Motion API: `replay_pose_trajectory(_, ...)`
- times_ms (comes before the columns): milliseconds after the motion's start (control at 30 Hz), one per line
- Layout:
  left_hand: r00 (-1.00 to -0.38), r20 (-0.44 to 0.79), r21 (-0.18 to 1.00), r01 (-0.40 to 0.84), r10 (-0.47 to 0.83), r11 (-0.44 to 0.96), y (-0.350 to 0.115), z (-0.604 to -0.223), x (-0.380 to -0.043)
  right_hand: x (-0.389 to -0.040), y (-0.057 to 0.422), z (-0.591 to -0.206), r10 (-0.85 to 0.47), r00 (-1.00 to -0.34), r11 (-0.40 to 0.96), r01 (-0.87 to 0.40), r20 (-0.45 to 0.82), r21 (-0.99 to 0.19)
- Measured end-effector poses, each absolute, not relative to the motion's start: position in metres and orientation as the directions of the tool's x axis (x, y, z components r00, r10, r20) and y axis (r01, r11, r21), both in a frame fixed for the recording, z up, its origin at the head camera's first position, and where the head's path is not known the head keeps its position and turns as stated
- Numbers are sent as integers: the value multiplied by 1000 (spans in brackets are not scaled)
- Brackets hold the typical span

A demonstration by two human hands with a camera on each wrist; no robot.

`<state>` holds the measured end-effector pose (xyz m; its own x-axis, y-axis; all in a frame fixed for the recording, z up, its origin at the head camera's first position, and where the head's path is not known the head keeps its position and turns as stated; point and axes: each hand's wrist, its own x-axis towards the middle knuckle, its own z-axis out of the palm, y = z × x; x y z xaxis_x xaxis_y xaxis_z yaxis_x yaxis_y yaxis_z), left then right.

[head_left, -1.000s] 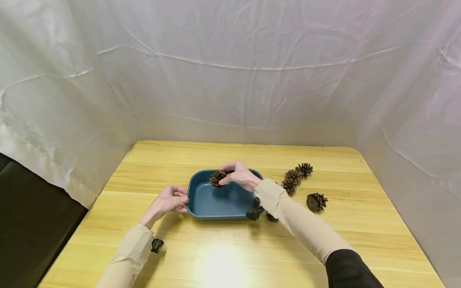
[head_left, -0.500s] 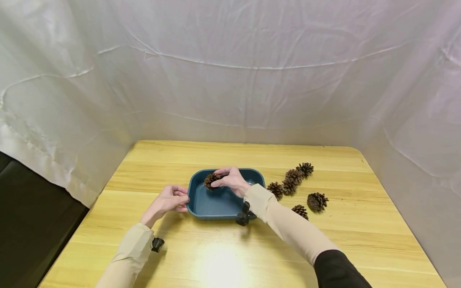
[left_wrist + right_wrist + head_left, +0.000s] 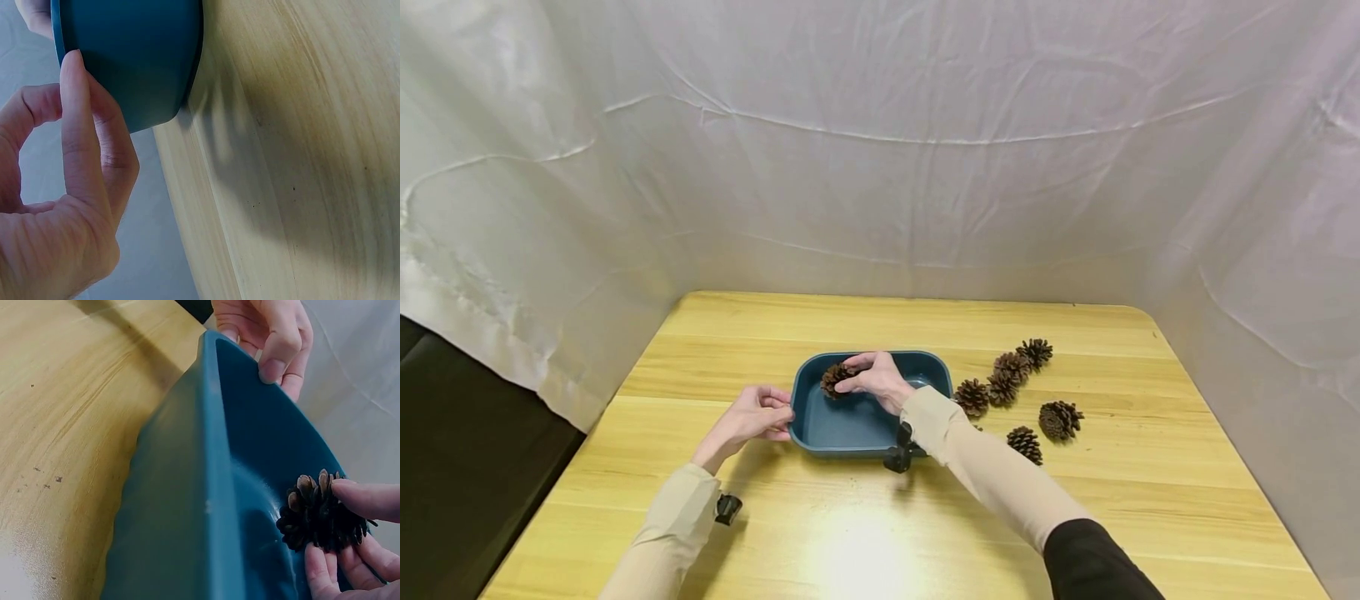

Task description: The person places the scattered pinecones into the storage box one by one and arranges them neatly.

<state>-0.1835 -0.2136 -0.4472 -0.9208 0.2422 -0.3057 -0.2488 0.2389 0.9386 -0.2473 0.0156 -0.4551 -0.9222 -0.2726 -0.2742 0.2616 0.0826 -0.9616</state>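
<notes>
Pinching a cone (image 3: 834,380) w/ thumb and curled fingers (image 3: 325,570), the right hand (image 3: 877,380) holds it low inside the tray (image 3: 850,429), near the far-left corner; cone's long axis can't be told. Left hand (image 3: 751,415) grips the tray's left rim, fingers (image 3: 275,347) hooked over the edge, thumb (image 3: 78,134) on the outer wall. Tray sits flat on the table (image 3: 880,525), long axis left-right. Five loose cones (image 3: 1015,387) lie just right of the tray.

tray (image 3: 125,56): cut off by top edge | pine cone (image 3: 322,515): underside hidden by fingers
</notes>
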Motion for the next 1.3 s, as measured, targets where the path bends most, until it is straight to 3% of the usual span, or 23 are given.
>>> replay_pose_trajectory(1300, -921, -318, 936, -266, 227, 229, -213, -448, -183, -246, 12, -456, -279, -896, 52, 346, -346, -937)
